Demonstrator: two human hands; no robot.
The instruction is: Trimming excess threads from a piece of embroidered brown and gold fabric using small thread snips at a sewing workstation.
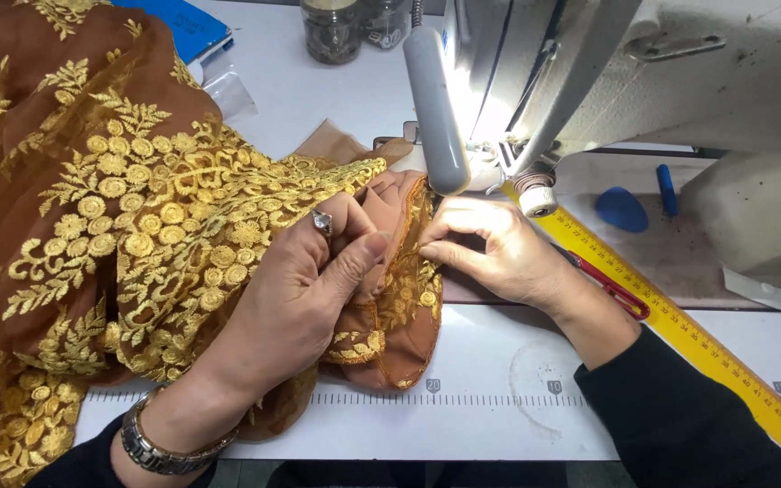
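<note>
needle area: glare from the lamp on the sewing machine (644,81) washes it out, so the needle can't be made out.
right hand (499,248) fingertips: tucked behind the brown fabric (137,208) fold, out of sight.
fabric: runs off the left and bottom edges.
yellow ruler (680,321): cut by the right edge.
red scissors (612,287): blades hidden under the wrist.
jars (332,32): tops cropped, contents unclear.

the embroidered fabric (137,226) lies under and left of the left hand's fingers (354,258), its folded edge pinched between them and the right hand's fingers (449,244). just behind the right fingers stands the sewing machine (589,81). right of them lie scissors (612,289) and, beyond, a ruler (698,339); jars (332,32) stand far behind.
</note>
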